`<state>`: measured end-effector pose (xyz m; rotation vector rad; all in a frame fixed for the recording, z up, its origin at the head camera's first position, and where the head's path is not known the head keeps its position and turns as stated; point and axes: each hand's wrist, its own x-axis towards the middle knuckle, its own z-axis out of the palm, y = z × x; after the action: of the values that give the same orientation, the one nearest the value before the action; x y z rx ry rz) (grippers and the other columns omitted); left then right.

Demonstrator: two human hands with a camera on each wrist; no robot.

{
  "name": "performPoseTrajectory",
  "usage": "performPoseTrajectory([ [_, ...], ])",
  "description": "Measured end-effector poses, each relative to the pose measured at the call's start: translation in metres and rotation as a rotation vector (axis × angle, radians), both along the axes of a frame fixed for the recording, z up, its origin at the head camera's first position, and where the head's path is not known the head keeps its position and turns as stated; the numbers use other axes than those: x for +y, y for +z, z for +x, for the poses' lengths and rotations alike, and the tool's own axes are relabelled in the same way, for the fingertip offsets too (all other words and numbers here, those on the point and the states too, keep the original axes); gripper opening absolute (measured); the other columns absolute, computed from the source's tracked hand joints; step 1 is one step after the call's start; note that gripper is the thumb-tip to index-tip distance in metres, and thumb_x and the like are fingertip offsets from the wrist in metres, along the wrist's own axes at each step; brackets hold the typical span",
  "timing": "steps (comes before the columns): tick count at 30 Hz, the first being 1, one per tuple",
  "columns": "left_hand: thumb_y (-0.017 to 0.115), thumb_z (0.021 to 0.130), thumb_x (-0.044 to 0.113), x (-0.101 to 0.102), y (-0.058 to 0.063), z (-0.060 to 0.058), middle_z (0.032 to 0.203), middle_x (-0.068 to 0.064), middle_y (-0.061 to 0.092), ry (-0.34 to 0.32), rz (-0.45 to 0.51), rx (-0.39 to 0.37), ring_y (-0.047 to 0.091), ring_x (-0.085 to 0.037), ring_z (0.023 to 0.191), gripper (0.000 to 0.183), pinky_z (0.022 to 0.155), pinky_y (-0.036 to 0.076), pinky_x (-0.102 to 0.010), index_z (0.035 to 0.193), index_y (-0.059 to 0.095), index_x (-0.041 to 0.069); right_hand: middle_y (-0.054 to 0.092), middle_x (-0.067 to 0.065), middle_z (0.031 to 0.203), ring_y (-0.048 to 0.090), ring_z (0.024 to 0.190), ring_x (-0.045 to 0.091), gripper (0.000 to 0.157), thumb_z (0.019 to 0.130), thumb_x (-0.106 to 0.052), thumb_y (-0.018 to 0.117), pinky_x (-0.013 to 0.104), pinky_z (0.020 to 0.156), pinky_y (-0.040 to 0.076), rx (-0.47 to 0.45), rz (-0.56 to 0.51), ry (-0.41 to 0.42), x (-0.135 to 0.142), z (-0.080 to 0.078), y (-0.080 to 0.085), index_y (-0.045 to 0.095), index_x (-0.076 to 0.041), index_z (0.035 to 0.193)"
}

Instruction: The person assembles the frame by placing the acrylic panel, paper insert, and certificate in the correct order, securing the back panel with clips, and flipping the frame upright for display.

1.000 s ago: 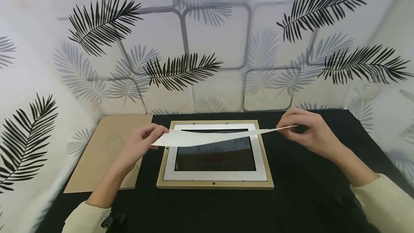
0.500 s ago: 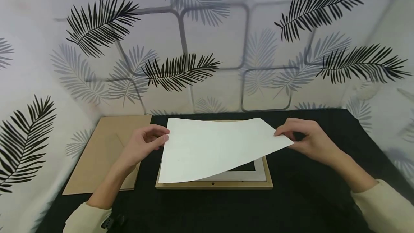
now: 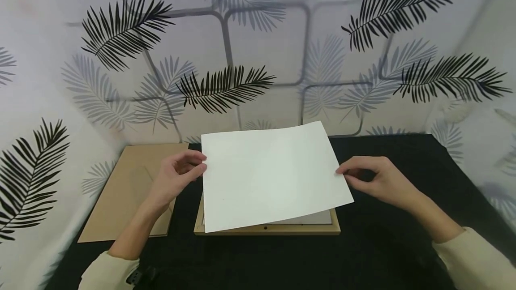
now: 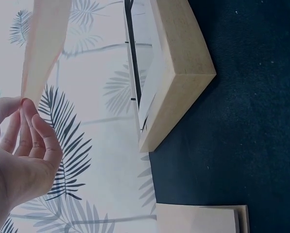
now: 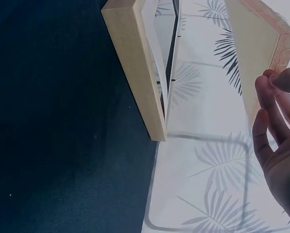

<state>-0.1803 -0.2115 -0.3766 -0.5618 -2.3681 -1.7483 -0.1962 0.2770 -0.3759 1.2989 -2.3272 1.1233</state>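
A white sheet of paper (image 3: 270,178) is held up over a light wooden picture frame (image 3: 298,229), its blank face toward the head camera. My left hand (image 3: 179,176) pinches the left edge between thumb and fingers. At the opposite edge, my right hand (image 3: 375,182) pinches the paper the same way. In the right wrist view, the sheet's other side shows an orange patterned border (image 5: 283,48). Both wrist views show the wooden frame (image 4: 176,58) lying below the hands. Most of its inside, with a white mat, is hidden by the paper in the head view.
Thin brown boards (image 3: 117,200) lie at the left, one over another, beside the left forearm. Black cloth (image 3: 266,263) covers the table. Behind it hangs a pale curtain (image 3: 266,106) with a leaf pattern.
The sheet has tilted from nearly edge-on to facing the head camera, its far edge rising. It now hides most of the frame. Both hands keep their pinch, the right one slightly lower and further left.
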Motion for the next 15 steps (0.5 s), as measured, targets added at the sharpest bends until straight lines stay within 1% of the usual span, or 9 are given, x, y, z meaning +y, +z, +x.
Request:
performPoseTrajectory([
  [5, 0.068, 0.097, 0.001, -0.0005, 0.0016, 0.0009, 0.104, -0.015, 0.066, 0.001, 0.013, 0.019, 0.065, -0.018, 0.08, 0.022, 0.072, 0.054, -0.025, 0.118, 0.066, -0.004, 0.07, -0.01, 0.099, 0.062, 0.08, 0.009, 0.05, 0.082, 0.021, 0.07, 0.024, 0.071, 0.052, -0.042, 0.0, -0.007, 0.0029, 0.0011, -0.0001, 0.072, -0.016, 0.115],
  [8, 0.068, 0.097, 0.001, 0.0, 0.0019, 0.0015, 0.105, -0.016, 0.066, 0.003, 0.016, 0.02, 0.065, -0.019, 0.079, 0.021, 0.072, 0.055, -0.025, 0.118, 0.066, -0.004, 0.069, -0.008, 0.096, 0.062, 0.079, 0.011, 0.048, 0.086, 0.021, 0.064, 0.023, 0.071, 0.05, -0.086, -0.01, 0.004, 0.0039, 0.0022, -0.0004, 0.071, -0.015, 0.117],
  [11, 0.068, 0.097, 0.001, 0.0011, 0.0024, 0.0022, 0.106, -0.017, 0.066, 0.003, 0.016, 0.02, 0.065, -0.019, 0.08, 0.022, 0.073, 0.055, -0.025, 0.118, 0.066, -0.004, 0.069, -0.004, 0.095, 0.064, 0.079, 0.015, 0.043, 0.091, 0.019, 0.058, 0.024, 0.071, 0.051, -0.152, -0.039, 0.02, 0.003, 0.0028, -0.0021, 0.07, -0.011, 0.119],
  [13, 0.068, 0.097, 0.001, 0.0021, 0.0031, 0.0029, 0.107, -0.017, 0.066, 0.004, 0.017, 0.02, 0.065, -0.019, 0.081, 0.022, 0.074, 0.055, -0.025, 0.119, 0.066, -0.003, 0.07, -0.003, 0.093, 0.064, 0.078, 0.017, 0.038, 0.094, 0.017, 0.057, 0.024, 0.069, 0.052, -0.191, -0.063, 0.012, 0.0014, 0.0027, -0.0042, 0.071, -0.009, 0.118],
  [15, 0.068, 0.097, 0.001, 0.0033, 0.0039, 0.0036, 0.108, -0.017, 0.065, 0.003, 0.02, 0.023, 0.065, -0.019, 0.082, 0.023, 0.074, 0.055, -0.024, 0.119, 0.066, -0.003, 0.07, -0.002, 0.095, 0.065, 0.078, 0.016, 0.034, 0.095, 0.014, 0.06, 0.024, 0.069, 0.054, -0.214, -0.082, -0.009, -0.0007, 0.002, -0.0074, 0.071, -0.008, 0.117],
])
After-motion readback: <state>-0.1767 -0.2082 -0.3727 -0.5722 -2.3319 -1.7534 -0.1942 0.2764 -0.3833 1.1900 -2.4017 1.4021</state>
